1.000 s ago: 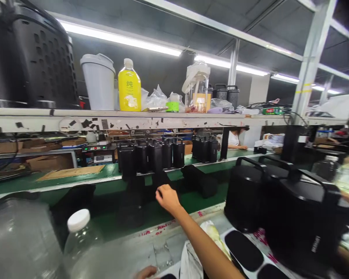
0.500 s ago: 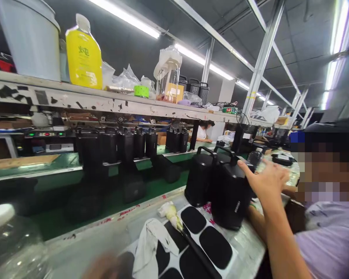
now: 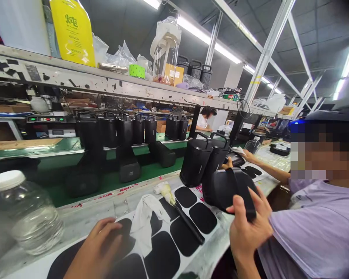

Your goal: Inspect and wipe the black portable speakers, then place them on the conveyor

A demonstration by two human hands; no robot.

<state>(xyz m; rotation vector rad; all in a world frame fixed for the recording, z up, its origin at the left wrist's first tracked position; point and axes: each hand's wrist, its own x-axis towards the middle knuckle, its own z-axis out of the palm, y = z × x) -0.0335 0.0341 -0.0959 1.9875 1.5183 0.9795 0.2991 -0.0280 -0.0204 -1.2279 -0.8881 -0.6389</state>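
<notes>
While your right hand (image 3: 247, 228) closes its grip on the handle of the tilted black speaker (image 3: 221, 186), your left hand (image 3: 100, 248) lies spread flat on a black pad (image 3: 122, 242) on the surface (image 3: 95, 215).

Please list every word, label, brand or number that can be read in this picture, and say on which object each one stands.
"炖": on the yellow bottle on the shelf.
Small white logos on the lying speaker and the upright speaker: too small to read.
Red marks on the bench edge: blurred, unreadable.
Labels on the green can and the control box: too small.
Speaker in the right hand: no text visible.
</notes>
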